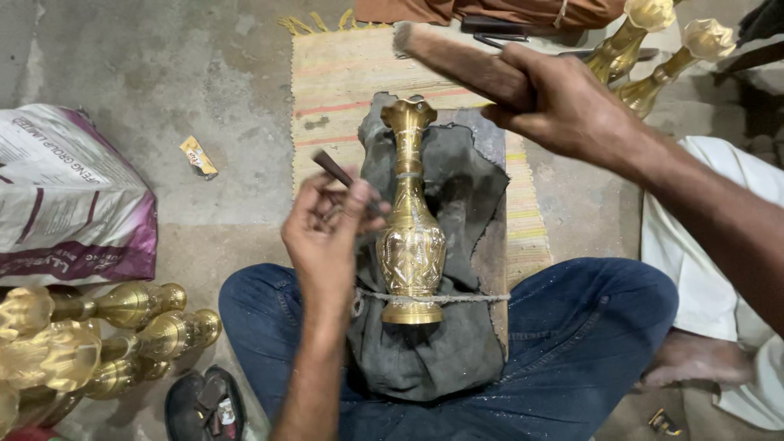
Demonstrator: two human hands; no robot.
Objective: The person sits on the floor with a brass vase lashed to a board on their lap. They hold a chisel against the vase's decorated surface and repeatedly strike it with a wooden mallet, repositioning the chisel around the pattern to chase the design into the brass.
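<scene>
A brass vase (411,220) lies on its side on a dark grey cloth (457,188) across my lap, tied down near its foot by a thin cord (457,297). My left hand (327,233) grips a small dark chisel (333,169), its lower end against the vase's neck. My right hand (563,102) is raised above the vase, closed on a wooden mallet (457,59) that points left.
Several finished brass vases (98,335) lie in a pile at the lower left. Two more brass vases (653,49) stand at the upper right. A printed sack (65,196) sits at left, a striped mat (343,82) under the work, sandals (204,404) below.
</scene>
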